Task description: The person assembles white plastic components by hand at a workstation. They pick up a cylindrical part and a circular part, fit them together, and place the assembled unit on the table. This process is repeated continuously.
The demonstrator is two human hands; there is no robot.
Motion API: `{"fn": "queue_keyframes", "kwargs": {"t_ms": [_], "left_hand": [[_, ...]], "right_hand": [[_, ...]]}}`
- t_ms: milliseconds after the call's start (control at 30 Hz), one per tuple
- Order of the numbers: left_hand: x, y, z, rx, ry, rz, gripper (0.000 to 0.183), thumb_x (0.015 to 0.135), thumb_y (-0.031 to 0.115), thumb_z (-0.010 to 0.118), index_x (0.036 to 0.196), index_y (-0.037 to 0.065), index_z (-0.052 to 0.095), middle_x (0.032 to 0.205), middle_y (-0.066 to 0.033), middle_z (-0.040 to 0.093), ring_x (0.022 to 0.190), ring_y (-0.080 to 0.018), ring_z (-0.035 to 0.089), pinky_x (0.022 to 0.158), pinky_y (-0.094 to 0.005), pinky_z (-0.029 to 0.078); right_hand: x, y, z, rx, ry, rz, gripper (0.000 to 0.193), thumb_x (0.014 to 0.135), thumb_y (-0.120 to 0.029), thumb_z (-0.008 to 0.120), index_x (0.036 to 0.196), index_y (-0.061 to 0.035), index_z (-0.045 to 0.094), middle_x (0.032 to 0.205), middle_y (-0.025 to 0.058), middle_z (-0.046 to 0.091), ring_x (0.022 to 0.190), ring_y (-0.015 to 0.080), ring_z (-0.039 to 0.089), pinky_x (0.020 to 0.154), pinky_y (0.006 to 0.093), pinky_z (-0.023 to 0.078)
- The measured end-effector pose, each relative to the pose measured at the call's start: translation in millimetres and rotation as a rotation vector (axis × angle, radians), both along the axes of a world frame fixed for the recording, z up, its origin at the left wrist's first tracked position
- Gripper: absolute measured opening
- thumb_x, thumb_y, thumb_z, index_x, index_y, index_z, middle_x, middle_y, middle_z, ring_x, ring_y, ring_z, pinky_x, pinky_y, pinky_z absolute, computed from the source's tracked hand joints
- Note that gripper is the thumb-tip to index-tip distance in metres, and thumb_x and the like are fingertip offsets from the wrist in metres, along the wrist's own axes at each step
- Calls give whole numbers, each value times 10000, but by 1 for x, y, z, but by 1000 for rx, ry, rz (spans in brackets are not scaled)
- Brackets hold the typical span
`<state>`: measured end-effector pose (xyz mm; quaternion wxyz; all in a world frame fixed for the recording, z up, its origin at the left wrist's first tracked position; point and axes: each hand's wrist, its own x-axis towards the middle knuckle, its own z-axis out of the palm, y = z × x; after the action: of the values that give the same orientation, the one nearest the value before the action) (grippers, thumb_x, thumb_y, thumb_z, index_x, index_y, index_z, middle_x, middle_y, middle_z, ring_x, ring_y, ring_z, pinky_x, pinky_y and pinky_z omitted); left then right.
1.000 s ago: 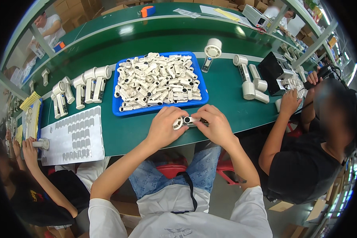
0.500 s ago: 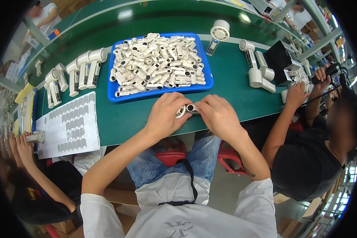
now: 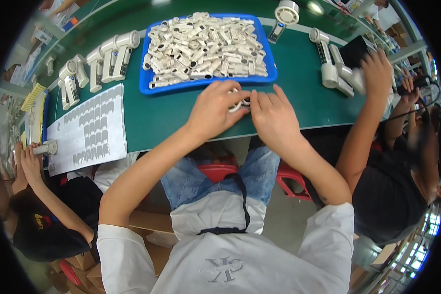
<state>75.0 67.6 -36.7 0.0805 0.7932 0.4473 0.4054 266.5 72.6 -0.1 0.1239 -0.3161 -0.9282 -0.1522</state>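
Both hands meet just in front of a blue tray (image 3: pixel 147 88) heaped with white handle pieces (image 3: pixel 206 46). Fingers of my left hand (image 3: pixel 213 110) are wrapped round a white handheld fan (image 3: pixel 235 106), its ring-shaped head showing between thumb and forefinger. My right hand (image 3: pixel 275 115) is closed at the other end of it, knuckles up, covering most of the handle. Only a small dark spot of the handle shows between the hands. Whether the fan is one piece or two parts held together I cannot tell.
Several white handheld fans (image 3: pixel 110 54) stand at the left, above a printed sheet (image 3: pixel 95 132). One fan (image 3: pixel 285 14) stands behind the tray; more fans (image 3: pixel 328 68) lie at the right. A co-worker's hand (image 3: pixel 377 73) reaches in there; another co-worker's hands (image 3: pixel 30 159) hold a fan at the left.
The view has tilted, so the tray and table sit higher. My right hand has turned over the handle, hiding more of it. The right co-worker's hand has risen towards the fans.
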Motion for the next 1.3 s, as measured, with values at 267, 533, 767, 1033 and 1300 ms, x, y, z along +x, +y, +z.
{"fn": "queue_keyframes", "kwargs": {"t_ms": [267, 533, 767, 1033, 1300], "left_hand": [[20, -41, 3, 81, 88, 61, 401, 670, 158, 834, 1042, 122, 689, 1104, -57, 633, 1070, -283, 590, 911, -441, 469], [55, -45, 16, -289, 242, 223, 372, 691, 129, 803, 967, 128, 554, 941, -49, 696, 873, -310, 612, 726, -462, 431], [52, -46, 10, -267, 103, 229, 359, 668, 163, 839, 928, 143, 592, 812, -47, 691, 835, -299, 640, 704, -458, 441], [38, -37, 21, -391, 41, 150, 445, 685, 321, 863, 1021, 128, 643, 948, -129, 690, 960, -354, 635, 841, -465, 499], [-14, -87, 34, -343, -718, 204, 721, 767, 302, 854, 1348, 22, 532, 1317, -125, 596, 1233, -240, 567, 998, -381, 454]], "right_hand": [[45, 22, 3, -779, 397, 118, 401, 829, -126, 749, 1205, -37, 640, 1111, 149, 644, 1077, 334, 618, 946, 409, 490], [56, 4, -35, -509, 370, 212, 591, 782, -167, 791, 1314, -44, 565, 1266, 142, 600, 1167, 351, 570, 966, 435, 484], [53, 5, -42, -751, 578, 109, 557, 701, -116, 843, 1222, -50, 659, 1202, 170, 664, 1203, 340, 587, 1001, 420, 479], [58, 17, -34, -1000, 621, 122, 490, 770, -71, 775, 1240, -25, 644, 1242, 172, 637, 1160, 331, 588, 1011, 393, 458], [-7, -14, -35, -1498, 1291, 372, 493, 1003, -84, 531, 1459, 53, 403, 1435, 154, 505, 1339, 236, 478, 1134, 378, 350]]}}
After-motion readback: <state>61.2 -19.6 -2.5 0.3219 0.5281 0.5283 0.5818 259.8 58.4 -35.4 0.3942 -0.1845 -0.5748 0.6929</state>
